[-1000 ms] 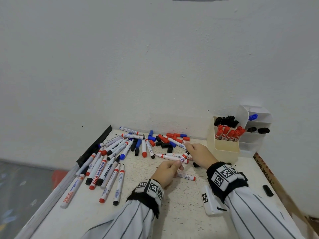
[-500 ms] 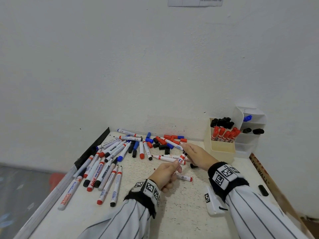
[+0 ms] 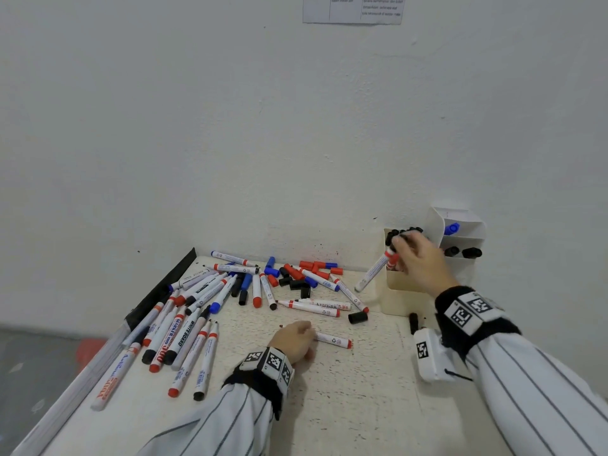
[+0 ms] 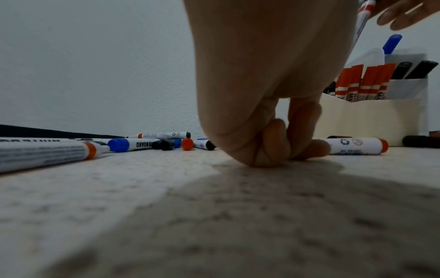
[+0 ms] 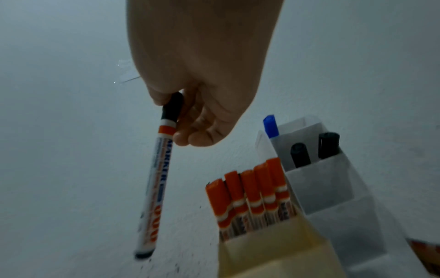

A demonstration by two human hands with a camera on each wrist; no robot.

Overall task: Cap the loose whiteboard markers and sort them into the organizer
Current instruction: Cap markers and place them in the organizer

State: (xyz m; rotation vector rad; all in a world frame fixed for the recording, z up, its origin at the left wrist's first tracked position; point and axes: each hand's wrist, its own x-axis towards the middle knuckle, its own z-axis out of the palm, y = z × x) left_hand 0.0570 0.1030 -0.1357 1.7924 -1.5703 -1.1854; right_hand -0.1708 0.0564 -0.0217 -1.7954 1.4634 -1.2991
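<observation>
My right hand pinches a white marker by its black cap. The marker hangs slanted, just left of the cream organizer box, which holds red-capped markers. The white tiered organizer behind it holds a blue and two black markers. On the table, my left hand curls its fingertips round the left end of a red-ended marker.
Many loose markers lie at the table's left, and loose caps by the wall. Single black caps lie near the box. A white tagged device sits under my right forearm. A black strip edges the left side.
My right hand has lifted the black-capped marker away from my left hand and up to the cream box. My left hand let go and dropped onto a marker on the table.
</observation>
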